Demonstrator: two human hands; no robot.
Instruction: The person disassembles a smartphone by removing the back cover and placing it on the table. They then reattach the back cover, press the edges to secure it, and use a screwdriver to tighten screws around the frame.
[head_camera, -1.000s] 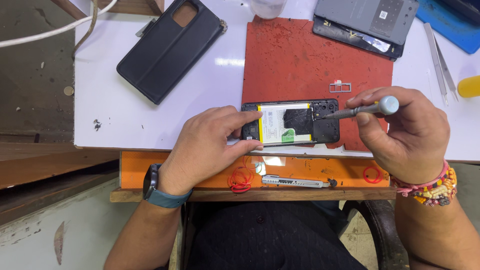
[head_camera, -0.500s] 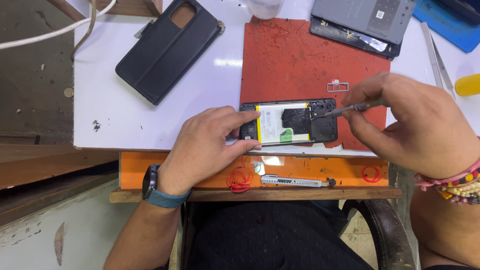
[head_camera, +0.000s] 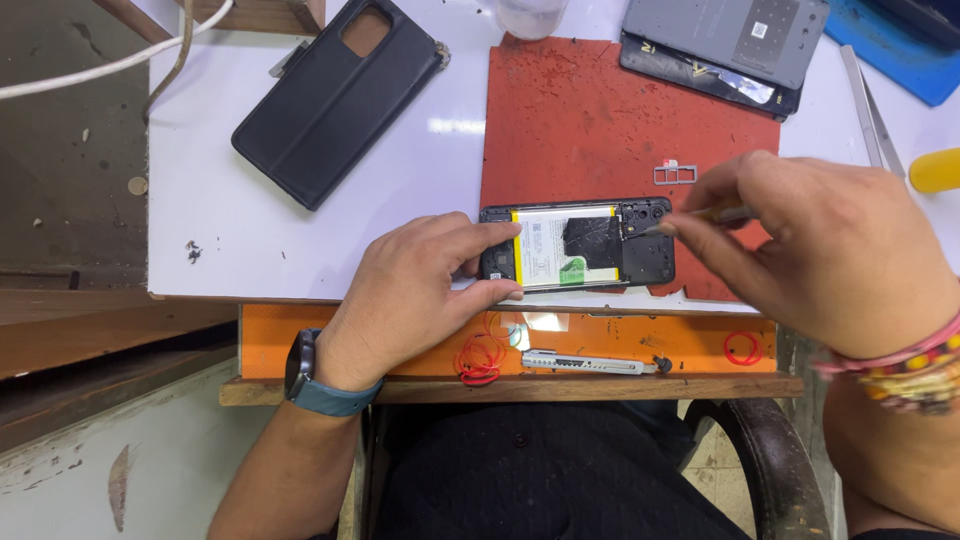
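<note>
An opened phone (head_camera: 585, 245) with its back removed lies on a red mat (head_camera: 590, 120), showing a white battery and black boards. My left hand (head_camera: 415, 290) grips the phone's left end and holds it flat on the mat. My right hand (head_camera: 820, 250) pinches a thin screwdriver (head_camera: 705, 217), whose tip touches the phone's upper right end near the camera area. A small metal card tray (head_camera: 675, 174) rests on the mat just above the phone.
A black folio phone case (head_camera: 335, 95) lies at the upper left of the white table (head_camera: 200, 200). A grey back cover (head_camera: 725, 45) sits at the top right, tweezers (head_camera: 872, 110) and a yellow object (head_camera: 935, 170) at the right. A utility knife (head_camera: 585, 362) and red rubber bands rest on the orange shelf (head_camera: 270, 345).
My right hand has shifted up and turned, now covering most of the screwdriver's handle; the tip stays on the phone's right end. The left hand has not moved.
</note>
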